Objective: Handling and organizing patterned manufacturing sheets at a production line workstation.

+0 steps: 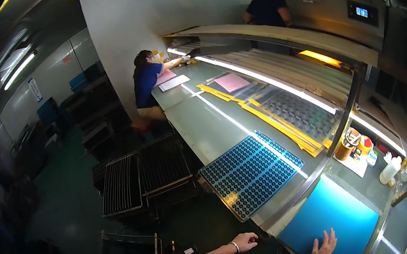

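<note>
Bench (187, 121): long, grey-green, runs from the lower right away to the upper middle. Slatted rack (120, 184) stands on the floor left of it, second rack (164, 162) just beside. Two other people: one in a dark top (268, 9) standing behind the shelf (252, 32) over the bench, one in a blue top (149, 82) at the bench's far end, an arm stretched across it.

Blue sheet (332, 210): plain, glossy, lies flat on the near end of the bench, right in front of the wearer. Dotted panel (252, 172): blue with rows of dark rings, flat on the bench beyond the blue sheet, well clear of both hands. Yellow strips (277, 129) run along the bench behind it. Pink sheet (232, 81) lies farther up, white sheet (174, 83) near the far person.

Right hand (325, 248): open, fingers spread, over the near edge of the blue sheet; can't tell if touching. Left hand (245, 242): off the sheet's left side, fingers partly curled; can't tell if gripping.

White bottle (390, 171): upright, right of the blue sheet. Bracelet (236, 247) on the left wrist.
</note>
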{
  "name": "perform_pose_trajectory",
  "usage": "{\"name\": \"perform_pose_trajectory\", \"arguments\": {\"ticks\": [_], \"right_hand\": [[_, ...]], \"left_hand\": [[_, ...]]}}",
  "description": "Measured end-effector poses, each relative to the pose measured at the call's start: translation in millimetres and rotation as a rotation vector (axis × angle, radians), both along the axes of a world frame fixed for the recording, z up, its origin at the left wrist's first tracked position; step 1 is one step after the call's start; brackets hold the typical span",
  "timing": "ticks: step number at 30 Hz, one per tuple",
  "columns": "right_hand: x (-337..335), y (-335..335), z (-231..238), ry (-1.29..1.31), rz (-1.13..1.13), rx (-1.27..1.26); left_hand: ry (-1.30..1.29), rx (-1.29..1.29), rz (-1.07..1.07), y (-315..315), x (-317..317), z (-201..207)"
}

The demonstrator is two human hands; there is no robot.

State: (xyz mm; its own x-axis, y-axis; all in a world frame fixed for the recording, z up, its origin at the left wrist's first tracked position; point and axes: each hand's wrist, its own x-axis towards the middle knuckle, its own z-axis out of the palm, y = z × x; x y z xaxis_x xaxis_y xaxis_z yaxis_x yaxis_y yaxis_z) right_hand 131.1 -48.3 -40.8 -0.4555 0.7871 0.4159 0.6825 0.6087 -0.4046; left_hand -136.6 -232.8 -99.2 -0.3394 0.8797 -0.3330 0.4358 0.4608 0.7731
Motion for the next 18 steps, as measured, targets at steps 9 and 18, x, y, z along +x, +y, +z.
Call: {"name": "perform_pose_trajectory", "arguments": {"ticks": [9,18], "right_hand": [[-3.6,-15.1,-29.9,-0.096,0.101,0.249],[-6.9,-18.0,-9.8,-0.172,0.084,0.129]], "left_hand": [[0.048,-0.053,-0.050,-13.2,-8.8,3.1],[0.039,0.013,-0.032,-24.2,-9.4,-16.1]]}}
